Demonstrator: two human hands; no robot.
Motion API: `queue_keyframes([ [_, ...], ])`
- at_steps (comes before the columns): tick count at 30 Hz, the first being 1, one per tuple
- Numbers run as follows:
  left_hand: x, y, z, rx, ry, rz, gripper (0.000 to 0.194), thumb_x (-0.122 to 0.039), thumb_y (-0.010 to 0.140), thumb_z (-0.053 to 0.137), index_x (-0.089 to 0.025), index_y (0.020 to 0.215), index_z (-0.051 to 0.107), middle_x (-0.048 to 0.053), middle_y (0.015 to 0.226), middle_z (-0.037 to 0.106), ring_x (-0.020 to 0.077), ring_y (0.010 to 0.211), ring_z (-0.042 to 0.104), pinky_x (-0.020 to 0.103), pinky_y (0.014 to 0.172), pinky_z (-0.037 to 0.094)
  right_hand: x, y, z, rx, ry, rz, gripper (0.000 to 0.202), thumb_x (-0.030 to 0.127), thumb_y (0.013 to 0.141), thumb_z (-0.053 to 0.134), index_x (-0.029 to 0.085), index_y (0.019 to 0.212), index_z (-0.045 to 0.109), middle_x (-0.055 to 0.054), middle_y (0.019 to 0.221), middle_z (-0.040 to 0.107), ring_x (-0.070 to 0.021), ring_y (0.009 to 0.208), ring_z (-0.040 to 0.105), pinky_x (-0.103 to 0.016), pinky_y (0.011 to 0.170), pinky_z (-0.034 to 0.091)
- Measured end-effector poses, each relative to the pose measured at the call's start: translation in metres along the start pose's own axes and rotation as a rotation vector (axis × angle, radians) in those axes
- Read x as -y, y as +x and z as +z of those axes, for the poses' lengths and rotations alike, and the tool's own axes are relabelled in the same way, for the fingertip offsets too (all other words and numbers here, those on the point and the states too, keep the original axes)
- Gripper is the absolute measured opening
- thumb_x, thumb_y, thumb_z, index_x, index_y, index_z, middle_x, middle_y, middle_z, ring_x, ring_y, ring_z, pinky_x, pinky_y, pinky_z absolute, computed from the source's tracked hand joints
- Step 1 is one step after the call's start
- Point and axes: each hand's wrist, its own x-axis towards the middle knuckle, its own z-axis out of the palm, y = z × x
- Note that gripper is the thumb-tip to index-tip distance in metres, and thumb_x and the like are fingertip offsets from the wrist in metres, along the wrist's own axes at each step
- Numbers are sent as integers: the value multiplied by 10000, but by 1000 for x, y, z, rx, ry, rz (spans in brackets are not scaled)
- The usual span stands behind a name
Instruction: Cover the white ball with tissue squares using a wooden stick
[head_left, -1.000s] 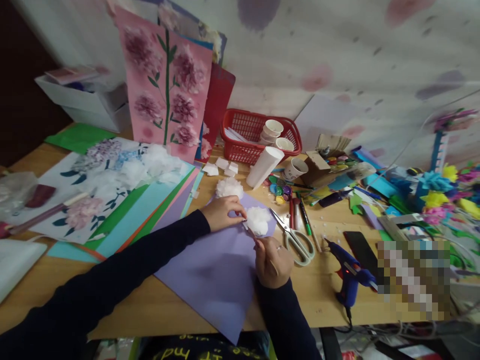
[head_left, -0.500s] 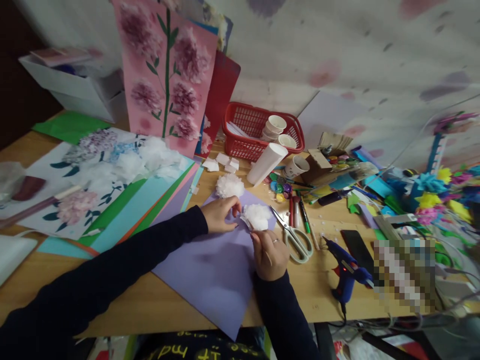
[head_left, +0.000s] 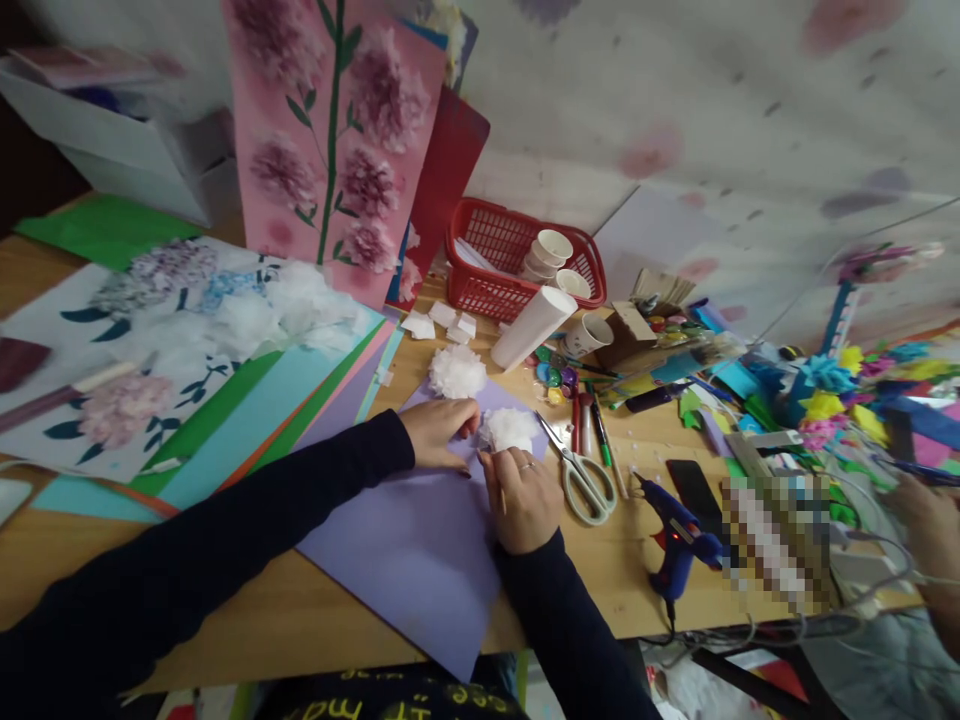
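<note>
Two fluffy white paper flowers lie at the upper end of a purple sheet of paper [head_left: 405, 545]. My right hand [head_left: 525, 500] has its fingers pinched at the lower edge of the nearer flower [head_left: 507, 428]; the fingertips partly hide that edge. Just left of it, my left hand [head_left: 441, 432] rests on the purple sheet, its thumb apart from its curled fingers and nothing between them. The second flower [head_left: 457, 372] sits beyond my left hand. A pair of scissors [head_left: 589, 490] with pale handles lies right of my right hand.
A blue glue gun [head_left: 679, 540] stands at right near a dark phone [head_left: 694, 492]. Behind are a white paper roll [head_left: 532, 328], a red basket [head_left: 480, 290] and markers. Painted flower sheets [head_left: 135, 400] and coloured papers spread left. Another person's hand [head_left: 926, 520] shows at far right.
My right hand has shifted slightly left and turned over the flower's lower edge. My left hand's thumb and fingers remain apart. Another person's hand has come into view at far right.
</note>
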Motion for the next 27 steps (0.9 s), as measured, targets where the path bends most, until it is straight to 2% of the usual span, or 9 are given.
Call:
queue_keyframes([
  [7, -2, -4, -3, 31, 25, 53, 342, -175, 660, 684, -214, 819, 383, -8, 819, 531, 148, 709, 509, 249, 654, 375, 9, 3, 9, 25, -28, -37, 378, 261, 1000, 406, 207, 632, 475, -18, 563, 534, -161, 557, 470, -293, 579, 311],
  [11, -5, -5, -5, 40, 34, 65, 318, -209, 695, 672, -217, 801, 372, -13, 800, 516, 149, 698, 496, 253, 651, 367, 9, 1, 11, 0, -12, -26, 372, 259, 999, 410, 211, 635, 467, -13, 563, 535, -151, 549, 479, -282, 574, 322],
  [16, -4, -2, -4, 50, 54, 64, 387, -297, 667, 734, -219, 776, 371, -17, 780, 502, 155, 693, 488, 256, 637, 351, 4, -8, 6, -65, 21, 54, 352, 221, 991, 406, 207, 649, 486, -9, 558, 529, -142, 508, 466, -274, 522, 324],
  [22, -1, 1, -2, 52, 66, 51, 481, -309, 599, 812, -216, 757, 367, -22, 765, 493, 153, 683, 472, 255, 628, 333, 0, -20, -1, -173, 66, 100, 252, 167, 963, 451, 176, 739, 566, -3, 536, 548, -124, 472, 489, -261, 486, 337],
  [27, 1, 0, -1, 49, 69, 58, 480, -323, 606, 813, -216, 756, 370, -29, 765, 490, 150, 685, 464, 254, 641, 334, 0, -24, -5, -205, 108, 128, 214, 147, 948, 472, 177, 760, 570, -3, 545, 592, -109, 454, 513, -246, 469, 352],
])
